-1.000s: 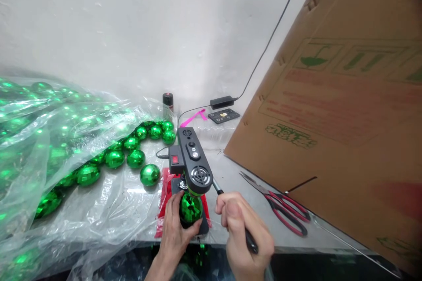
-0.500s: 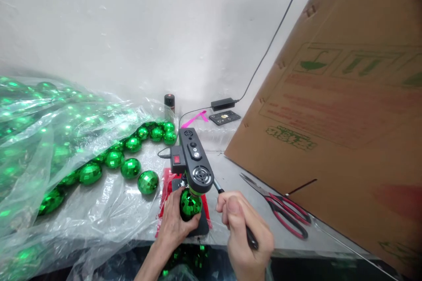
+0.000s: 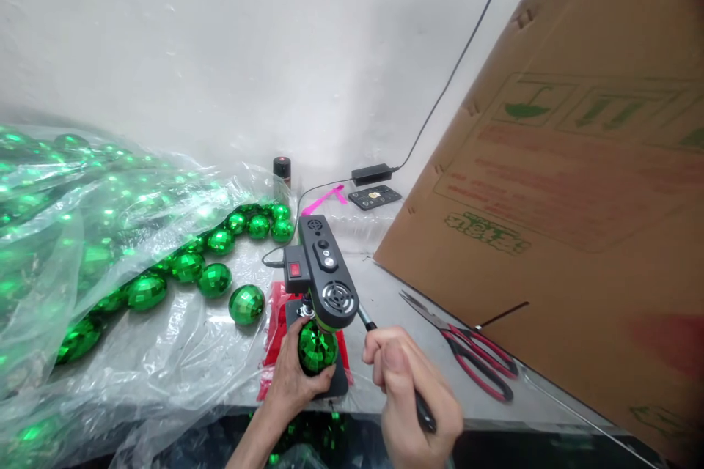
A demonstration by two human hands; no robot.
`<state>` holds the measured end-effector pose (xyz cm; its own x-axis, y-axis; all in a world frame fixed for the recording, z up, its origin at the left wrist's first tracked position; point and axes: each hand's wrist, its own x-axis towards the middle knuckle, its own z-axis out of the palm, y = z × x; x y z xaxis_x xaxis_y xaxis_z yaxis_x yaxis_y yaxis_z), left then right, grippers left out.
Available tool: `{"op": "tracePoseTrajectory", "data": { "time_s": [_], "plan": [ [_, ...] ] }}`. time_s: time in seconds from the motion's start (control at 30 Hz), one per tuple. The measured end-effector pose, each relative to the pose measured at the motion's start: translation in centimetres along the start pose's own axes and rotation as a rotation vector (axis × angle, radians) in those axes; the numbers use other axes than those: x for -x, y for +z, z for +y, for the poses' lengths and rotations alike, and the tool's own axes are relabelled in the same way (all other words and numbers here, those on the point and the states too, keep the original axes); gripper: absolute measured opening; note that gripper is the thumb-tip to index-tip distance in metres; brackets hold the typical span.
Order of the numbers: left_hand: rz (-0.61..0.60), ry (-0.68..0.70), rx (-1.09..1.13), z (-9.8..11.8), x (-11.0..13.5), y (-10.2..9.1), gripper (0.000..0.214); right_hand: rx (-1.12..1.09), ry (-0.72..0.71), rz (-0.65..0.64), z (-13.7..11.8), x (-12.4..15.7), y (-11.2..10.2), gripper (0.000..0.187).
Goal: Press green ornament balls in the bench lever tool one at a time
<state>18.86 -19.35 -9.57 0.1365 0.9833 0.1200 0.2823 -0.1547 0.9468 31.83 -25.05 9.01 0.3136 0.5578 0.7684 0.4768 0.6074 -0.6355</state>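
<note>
A shiny green faceted ball sits in my left hand, its fingers and thumb curled round the sides. The ball is under the front end of a black bench machine that has round vents and a red switch. My right hand is closed round the black grip of a lever handle, whose metal rod runs up to the machine's right side. Beneath the machine lies a black base plate on red plastic film. The ball's top is hidden by the machine.
Many green balls lie at left, partly under clear plastic sheeting. Red-handled scissors rest at right, by a large cardboard box. Behind stand a black-capped can, a power adapter, a phone and pink ribbon.
My right hand has moved slightly down and right with the lever handle. The ball and my left hand have shifted very slightly; the grip on both stays the same.
</note>
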Motion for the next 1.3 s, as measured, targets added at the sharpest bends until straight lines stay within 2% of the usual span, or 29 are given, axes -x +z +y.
{"op": "tracePoseTrajectory", "data": {
  "time_s": [0.57, 0.9, 1.3],
  "plan": [
    [0.02, 0.066, -0.08, -0.4, 0.1, 0.4, 0.081, -0.013, -0.01, 0.023, 0.8, 1.2, 0.2, 0.035],
    [0.027, 0.061, -0.076, -0.2, 0.1, 0.4, 0.079, -0.085, -0.033, 0.13, 3.1, 4.2, 0.7, 0.034],
    [0.039, 0.087, -0.086, -0.9, 0.4, 0.6, 0.08, -0.006, -0.066, 0.067, 3.3, 3.8, 0.6, 0.041]
  ]
}}
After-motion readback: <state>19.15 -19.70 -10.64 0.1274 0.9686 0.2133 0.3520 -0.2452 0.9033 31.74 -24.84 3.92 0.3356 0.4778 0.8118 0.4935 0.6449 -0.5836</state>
